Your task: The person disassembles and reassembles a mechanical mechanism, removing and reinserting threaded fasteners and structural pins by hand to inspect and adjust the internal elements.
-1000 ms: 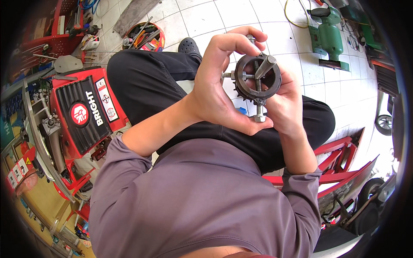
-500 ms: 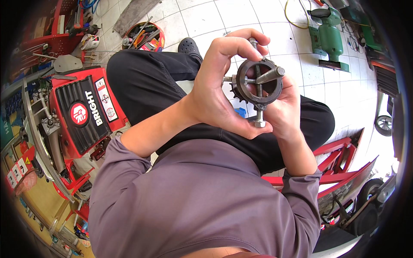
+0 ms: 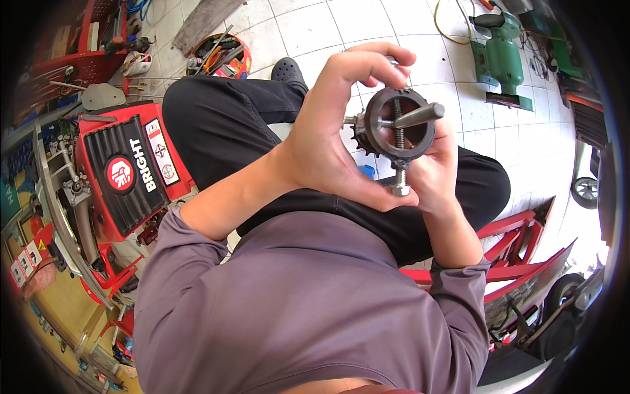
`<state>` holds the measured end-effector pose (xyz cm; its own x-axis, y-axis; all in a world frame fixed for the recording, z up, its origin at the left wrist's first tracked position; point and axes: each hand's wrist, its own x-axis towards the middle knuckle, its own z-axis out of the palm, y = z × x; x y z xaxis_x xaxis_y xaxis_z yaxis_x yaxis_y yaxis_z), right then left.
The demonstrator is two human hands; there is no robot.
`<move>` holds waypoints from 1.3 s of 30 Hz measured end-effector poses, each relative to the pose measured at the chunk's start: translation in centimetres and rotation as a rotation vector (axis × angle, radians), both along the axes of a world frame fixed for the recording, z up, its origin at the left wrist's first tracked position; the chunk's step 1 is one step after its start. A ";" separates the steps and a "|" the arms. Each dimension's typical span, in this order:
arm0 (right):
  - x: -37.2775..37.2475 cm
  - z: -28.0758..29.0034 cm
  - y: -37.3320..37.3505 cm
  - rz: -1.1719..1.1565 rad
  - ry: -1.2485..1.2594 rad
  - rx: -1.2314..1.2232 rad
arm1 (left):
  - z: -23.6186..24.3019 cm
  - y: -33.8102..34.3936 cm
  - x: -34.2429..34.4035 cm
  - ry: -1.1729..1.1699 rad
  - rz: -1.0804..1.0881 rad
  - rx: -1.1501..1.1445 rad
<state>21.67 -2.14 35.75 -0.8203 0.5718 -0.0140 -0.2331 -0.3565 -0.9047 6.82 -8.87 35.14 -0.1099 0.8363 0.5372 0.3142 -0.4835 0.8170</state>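
A dark metal ring (image 3: 375, 131) with teeth along its rear rim is held up above my lap. Bolts (image 3: 401, 180) pass through its wall, and a thick grey metal rod (image 3: 420, 115) sticks out from its middle toward the upper right. My left hand (image 3: 328, 125) curls around the ring's left side, fingertips at the top bolt and thumb by the hex head of the lower one. Behind and right of the ring, my right hand (image 3: 436, 171) is closed against it; its fingers are mostly hidden.
To the left stands a red machine (image 3: 108, 217) with a black ribbed cover. A red tub (image 3: 244, 60) of hand tools sits on the tiled floor (image 3: 295, 29). At the far right is a green bench grinder (image 3: 505, 59). Red metal frames (image 3: 525, 230) lie at the right.
The ring has shifted slightly right with the rod and bolts, and its face has turned a little. My left fingertips have moved slightly at the top bolt.
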 end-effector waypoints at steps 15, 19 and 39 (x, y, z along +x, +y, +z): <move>-0.1 -1.0 1.3 -0.157 0.178 -0.026 | 2.4 -0.9 -0.9 0.083 0.264 -0.164; -0.2 -1.1 1.2 -0.149 0.156 -0.047 | 2.2 -0.9 -0.8 0.126 0.295 -0.164; -2.2 -4.5 3.4 -0.041 -0.261 -0.211 | -7.2 0.1 0.4 -0.335 -0.099 -0.513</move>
